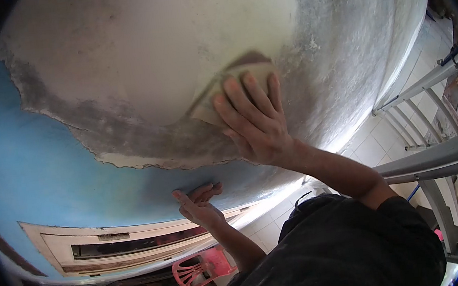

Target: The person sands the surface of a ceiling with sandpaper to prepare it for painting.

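My right hand (257, 121) presses a sheet of sandpaper (209, 113) against the wall. Its fingers lie spread over the pale backing, and a darker reddish-brown edge shows above the fingertips. Under and around the sheet, the wall has a smooth whitish patch (159, 50) bordered by rough grey plaster (330, 50). Lower down, my left hand (199, 204) is held with fingers stretched and thumb apart, nothing in it. It overlaps the blue painted part of the wall (117, 181) in this view, below the ragged paint edge.
A cream-framed window or vent (139, 242) sits low in the blue wall. Below it stands a pink plastic chair (200, 268). At the right, a metal ladder (435, 164) rises close behind my right arm, over a white tiled floor (369, 143).
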Demonstrator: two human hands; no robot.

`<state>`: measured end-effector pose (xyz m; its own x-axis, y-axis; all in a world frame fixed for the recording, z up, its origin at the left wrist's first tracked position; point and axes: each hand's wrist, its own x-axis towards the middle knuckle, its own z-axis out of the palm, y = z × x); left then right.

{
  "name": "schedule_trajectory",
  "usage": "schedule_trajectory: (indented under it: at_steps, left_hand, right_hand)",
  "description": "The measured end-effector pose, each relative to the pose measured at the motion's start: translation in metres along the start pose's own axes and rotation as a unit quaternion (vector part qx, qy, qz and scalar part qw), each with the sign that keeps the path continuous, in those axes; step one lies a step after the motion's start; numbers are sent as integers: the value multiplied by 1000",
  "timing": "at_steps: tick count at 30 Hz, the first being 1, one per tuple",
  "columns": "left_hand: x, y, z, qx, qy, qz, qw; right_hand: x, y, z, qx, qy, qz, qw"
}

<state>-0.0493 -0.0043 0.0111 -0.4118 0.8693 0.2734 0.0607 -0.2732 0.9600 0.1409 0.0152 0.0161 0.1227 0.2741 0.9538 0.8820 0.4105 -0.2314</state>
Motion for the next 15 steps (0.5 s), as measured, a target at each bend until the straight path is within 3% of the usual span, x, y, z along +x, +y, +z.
schedule_trajectory:
  at_steps: [4,10,13,15]
  left_hand:
    - [0,2,1,7,14,-12,1000]
    - [-3,2,12,28,41,1,999]
    - [-3,3,7,33,28,-10,999]
    - [-2,2,4,13,13,-11,1000]
  right_hand:
    - [-68,4,12,10,-22,56,998]
    - [13,-5,-5,5,17,22,1000]
    - [-1,-5,0,20,9,41,999]
    - [-52,-6,11,19,-23,60,998]
